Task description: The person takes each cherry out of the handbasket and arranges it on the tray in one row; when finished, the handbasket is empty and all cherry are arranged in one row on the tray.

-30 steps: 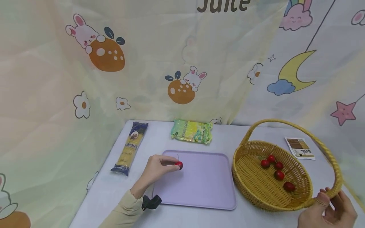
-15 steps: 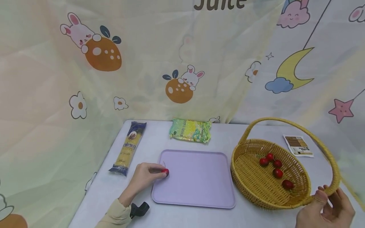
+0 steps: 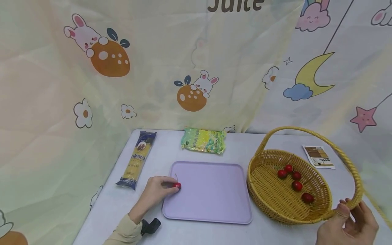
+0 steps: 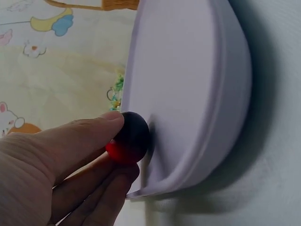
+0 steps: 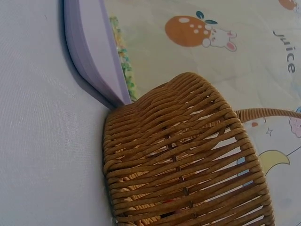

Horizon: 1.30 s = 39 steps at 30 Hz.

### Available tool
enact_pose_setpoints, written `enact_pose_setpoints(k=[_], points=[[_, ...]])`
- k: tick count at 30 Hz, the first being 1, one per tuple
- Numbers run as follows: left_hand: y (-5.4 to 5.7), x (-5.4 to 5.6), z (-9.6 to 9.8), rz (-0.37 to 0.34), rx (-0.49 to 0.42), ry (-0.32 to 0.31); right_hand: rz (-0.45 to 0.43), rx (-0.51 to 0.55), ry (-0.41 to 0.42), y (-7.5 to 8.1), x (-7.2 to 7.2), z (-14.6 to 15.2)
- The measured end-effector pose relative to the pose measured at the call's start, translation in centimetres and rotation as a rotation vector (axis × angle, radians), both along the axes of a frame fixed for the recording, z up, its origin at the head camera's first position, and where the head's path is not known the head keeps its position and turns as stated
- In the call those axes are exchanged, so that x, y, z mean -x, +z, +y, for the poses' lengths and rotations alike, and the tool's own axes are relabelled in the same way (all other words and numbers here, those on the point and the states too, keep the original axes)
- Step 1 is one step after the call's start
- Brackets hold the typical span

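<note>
Between thumb and fingers my left hand [image 3: 154, 192] pinches a red cherry [image 3: 177, 185], its stem pointing up, over the left side of a pale purple tray [image 3: 211, 190]. In the left wrist view the cherry [image 4: 129, 139] is close to the tray's inner surface; whether it touches cannot be told. At the right, my right hand [image 3: 349, 223] grips the lower end of the handle of a yellow woven basket [image 3: 272, 204]. Several cherries [image 3: 297, 185] lie inside the basket. The right wrist view shows the basket's woven side [image 5: 188, 155], with the right hand out of sight.
A pasta packet [image 3: 136, 160] lies left of the tray. Behind the tray is a green and yellow packet [image 3: 203, 140]. A small brown and white sachet [image 3: 318, 157] lies behind the basket. A printed cloth [image 3: 159, 68] hangs at the table's back.
My left hand has moved left and slightly down with the cherry, from farther over the tray to near its left edge, then stayed nearly still. The right hand keeps its hold on the basket handle.
</note>
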<state>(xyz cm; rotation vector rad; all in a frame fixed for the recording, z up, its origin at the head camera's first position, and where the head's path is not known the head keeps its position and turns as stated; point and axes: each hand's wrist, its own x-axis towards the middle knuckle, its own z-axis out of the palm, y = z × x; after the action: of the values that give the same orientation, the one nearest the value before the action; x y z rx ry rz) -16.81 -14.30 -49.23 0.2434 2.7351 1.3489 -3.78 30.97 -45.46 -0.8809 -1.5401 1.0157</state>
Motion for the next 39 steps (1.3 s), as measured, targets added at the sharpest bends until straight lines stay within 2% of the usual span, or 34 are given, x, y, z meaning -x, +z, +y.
enact_pose_setpoints(k=[5,8,12,15,17,21,25,29,33,36,39], points=[[0.3,-0.1,0.2,0.014,0.013,0.003,-0.029,-0.003,-0.008,0.0,-0.2,-0.1],[0.9,-0.3,0.3,0.026,0.027,0.022,-0.055,0.015,-0.016,0.3,-0.2,-0.3],[2.6,-0.4,0.9,0.07,0.012,0.069,-0.046,0.04,-0.027,0.5,-0.2,-0.5],[4.2,-0.4,2.1,0.119,-0.037,0.052,-0.026,0.047,-0.026,0.7,-0.1,-0.6],[5.2,-0.2,3.5,0.143,-0.07,0.005,-0.031,0.05,-0.024,0.9,-0.1,-0.8],[7.1,0.5,7.1,0.159,-0.148,-0.13,-0.016,0.076,-0.015,1.1,-0.2,-1.0],[8.3,1.8,11.0,0.127,-0.283,-0.263,0.047,0.042,0.004,0.9,-0.1,-0.9],[8.8,2.9,15.1,0.052,-0.39,-0.37,0.112,-0.047,0.014,0.2,0.1,-0.5],[8.8,3.8,19.3,0.0,-0.419,-0.444,0.174,-0.076,0.013,-0.1,0.3,-0.1],[8.8,4.4,22.0,0.003,-0.409,-0.484,0.233,-0.089,0.014,0.1,0.6,-0.1],[8.7,5.0,24.4,0.035,-0.377,-0.519,0.29,-0.11,0.016,0.5,0.7,-0.3]])
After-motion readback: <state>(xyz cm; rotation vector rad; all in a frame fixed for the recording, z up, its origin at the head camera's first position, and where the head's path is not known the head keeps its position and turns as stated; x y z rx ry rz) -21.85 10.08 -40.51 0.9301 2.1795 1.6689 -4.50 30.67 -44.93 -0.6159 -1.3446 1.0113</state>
